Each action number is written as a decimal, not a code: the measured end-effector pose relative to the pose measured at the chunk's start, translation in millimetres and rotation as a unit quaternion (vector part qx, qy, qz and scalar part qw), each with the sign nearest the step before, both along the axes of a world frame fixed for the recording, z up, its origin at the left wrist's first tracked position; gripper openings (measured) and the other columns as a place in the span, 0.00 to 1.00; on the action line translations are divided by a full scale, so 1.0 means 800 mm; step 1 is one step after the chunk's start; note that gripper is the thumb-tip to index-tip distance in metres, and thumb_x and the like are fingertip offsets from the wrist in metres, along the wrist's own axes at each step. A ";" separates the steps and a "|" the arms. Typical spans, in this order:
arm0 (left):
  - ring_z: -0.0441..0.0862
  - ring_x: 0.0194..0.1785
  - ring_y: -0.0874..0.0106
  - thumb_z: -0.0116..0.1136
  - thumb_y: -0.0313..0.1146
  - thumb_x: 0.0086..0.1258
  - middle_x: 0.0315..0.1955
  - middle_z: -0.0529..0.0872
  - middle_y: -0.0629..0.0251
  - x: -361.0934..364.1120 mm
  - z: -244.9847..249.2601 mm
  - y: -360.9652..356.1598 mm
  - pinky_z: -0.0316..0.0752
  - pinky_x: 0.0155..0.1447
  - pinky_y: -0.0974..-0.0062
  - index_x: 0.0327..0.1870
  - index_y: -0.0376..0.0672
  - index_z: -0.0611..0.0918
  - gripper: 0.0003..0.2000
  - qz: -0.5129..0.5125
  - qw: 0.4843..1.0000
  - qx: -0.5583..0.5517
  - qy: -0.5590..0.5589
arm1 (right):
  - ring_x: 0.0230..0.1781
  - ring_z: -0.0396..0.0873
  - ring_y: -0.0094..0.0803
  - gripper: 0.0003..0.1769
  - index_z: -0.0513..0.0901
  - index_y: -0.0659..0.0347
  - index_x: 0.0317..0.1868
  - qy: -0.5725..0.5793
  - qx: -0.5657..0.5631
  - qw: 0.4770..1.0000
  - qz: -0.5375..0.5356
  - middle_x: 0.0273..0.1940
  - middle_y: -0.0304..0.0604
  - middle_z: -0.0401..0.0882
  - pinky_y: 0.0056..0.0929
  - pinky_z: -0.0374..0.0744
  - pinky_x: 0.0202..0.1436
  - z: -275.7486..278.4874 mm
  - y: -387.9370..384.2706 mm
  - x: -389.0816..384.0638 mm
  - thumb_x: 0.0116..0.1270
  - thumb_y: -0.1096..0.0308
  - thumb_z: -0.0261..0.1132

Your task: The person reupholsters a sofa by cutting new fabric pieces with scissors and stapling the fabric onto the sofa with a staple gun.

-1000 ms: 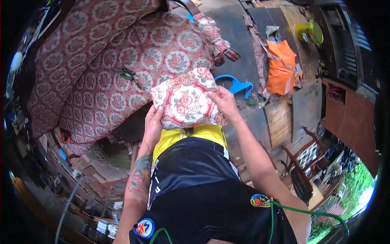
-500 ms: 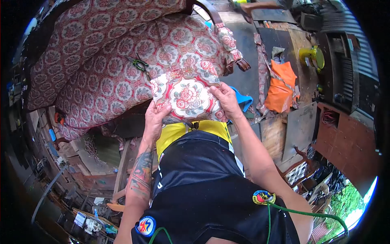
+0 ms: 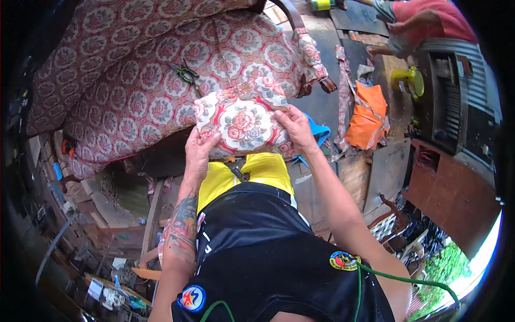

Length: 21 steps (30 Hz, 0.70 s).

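A piece of floral upholstery fabric (image 3: 241, 124), cream with red roses, is stretched between my two hands in front of my waist. My left hand (image 3: 199, 153) pinches its lower left edge with the thumb on top. On the right edge, my right hand (image 3: 296, 130) grips it the same way, fingers underneath and partly hidden. Just beyond the fabric is a sofa (image 3: 129, 102) covered in the same pattern. Green-handled pliers (image 3: 186, 74) lie on the sofa seat, near the fabric's upper left corner.
An orange bag (image 3: 368, 115) lies on the floor to the right beside a long fabric strip (image 3: 343, 96). Further off is a yellow container (image 3: 409, 80). A person in a red garment (image 3: 429, 24) is at the upper right. Wooden boards (image 3: 389, 174) cover the floor nearby.
The person in red has come into view at the upper right. My view has shifted slightly; both hands still hold the fabric, its lower edge a bit higher above my yellow shorts.
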<state>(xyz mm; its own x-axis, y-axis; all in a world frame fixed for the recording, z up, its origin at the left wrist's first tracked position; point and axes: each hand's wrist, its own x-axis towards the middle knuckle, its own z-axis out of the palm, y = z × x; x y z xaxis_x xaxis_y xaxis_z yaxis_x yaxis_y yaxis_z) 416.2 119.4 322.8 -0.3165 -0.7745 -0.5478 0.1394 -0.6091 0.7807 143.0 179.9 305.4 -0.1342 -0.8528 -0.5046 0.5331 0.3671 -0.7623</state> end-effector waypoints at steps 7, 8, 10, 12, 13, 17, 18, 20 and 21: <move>0.81 0.56 0.74 0.60 0.23 0.71 0.55 0.83 0.61 0.105 -0.008 -0.008 0.75 0.62 0.73 0.62 0.35 0.73 0.19 0.011 1.000 -0.002 0.028 | 0.46 0.80 0.19 0.14 0.82 0.64 0.55 0.079 0.003 0.996 0.035 0.46 0.35 0.84 0.23 0.79 0.54 -0.013 -0.003 0.115 0.74 0.68 0.64; 0.81 0.56 0.74 0.60 0.22 0.71 0.55 0.83 0.61 0.130 -0.010 -0.008 0.75 0.62 0.73 0.62 0.36 0.73 0.19 0.014 1.000 0.003 0.028 | 0.46 0.80 0.19 0.14 0.82 0.64 0.56 0.071 0.001 0.996 0.046 0.46 0.35 0.84 0.23 0.79 0.54 -0.014 -0.005 0.136 0.74 0.68 0.65; 0.81 0.55 0.74 0.59 0.22 0.71 0.55 0.83 0.60 0.192 -0.023 -0.006 0.75 0.62 0.73 0.62 0.35 0.73 0.19 0.023 0.999 -0.004 0.025 | 0.46 0.80 0.19 0.14 0.83 0.65 0.55 0.089 0.004 0.993 0.080 0.46 0.34 0.84 0.23 0.78 0.54 -0.024 -0.008 0.189 0.74 0.66 0.64; 0.81 0.56 0.74 0.59 0.22 0.71 0.55 0.83 0.60 0.255 -0.031 -0.002 0.75 0.62 0.72 0.63 0.36 0.72 0.20 0.040 0.999 -0.006 0.008 | 0.46 0.79 0.19 0.14 0.84 0.65 0.54 0.091 -0.004 0.991 0.097 0.46 0.34 0.84 0.24 0.78 0.54 -0.013 -0.018 0.251 0.74 0.65 0.64; 0.81 0.56 0.74 0.59 0.22 0.71 0.55 0.83 0.60 0.284 -0.035 0.000 0.75 0.62 0.72 0.63 0.36 0.72 0.20 0.044 0.999 -0.005 0.014 | 0.46 0.78 0.19 0.15 0.83 0.66 0.54 0.051 -0.005 0.993 0.104 0.46 0.34 0.84 0.24 0.77 0.54 -0.015 -0.022 0.283 0.74 0.66 0.64; 0.83 0.50 0.74 0.62 0.24 0.70 0.49 0.85 0.63 0.415 -0.071 0.025 0.78 0.58 0.71 0.57 0.38 0.76 0.15 0.087 0.996 -0.007 0.000 | 0.45 0.79 0.21 0.16 0.85 0.65 0.53 0.128 0.009 0.977 0.171 0.45 0.35 0.85 0.25 0.78 0.53 -0.026 -0.029 0.392 0.73 0.63 0.65; 0.82 0.45 0.78 0.62 0.23 0.69 0.44 0.85 0.66 0.447 -0.084 0.036 0.78 0.52 0.76 0.53 0.40 0.77 0.13 0.086 0.993 0.005 -0.076 | 0.45 0.79 0.22 0.16 0.85 0.65 0.53 0.218 0.013 0.950 0.224 0.45 0.35 0.85 0.26 0.79 0.53 -0.028 -0.031 0.421 0.72 0.62 0.66; 0.81 0.43 0.78 0.65 0.25 0.67 0.41 0.84 0.68 0.497 -0.084 0.061 0.78 0.48 0.78 0.50 0.39 0.79 0.12 0.119 0.984 0.029 -0.126 | 0.44 0.80 0.22 0.18 0.85 0.64 0.53 0.245 0.004 0.939 0.242 0.43 0.38 0.86 0.27 0.79 0.52 -0.004 -0.038 0.479 0.72 0.60 0.66; 0.81 0.42 0.78 0.66 0.25 0.66 0.41 0.84 0.68 0.522 -0.100 0.084 0.78 0.48 0.78 0.49 0.38 0.79 0.12 0.149 0.985 0.054 -0.073 | 0.42 0.82 0.23 0.15 0.87 0.63 0.51 0.289 0.018 0.920 0.263 0.42 0.39 0.87 0.26 0.80 0.48 -0.014 -0.038 0.502 0.71 0.63 0.66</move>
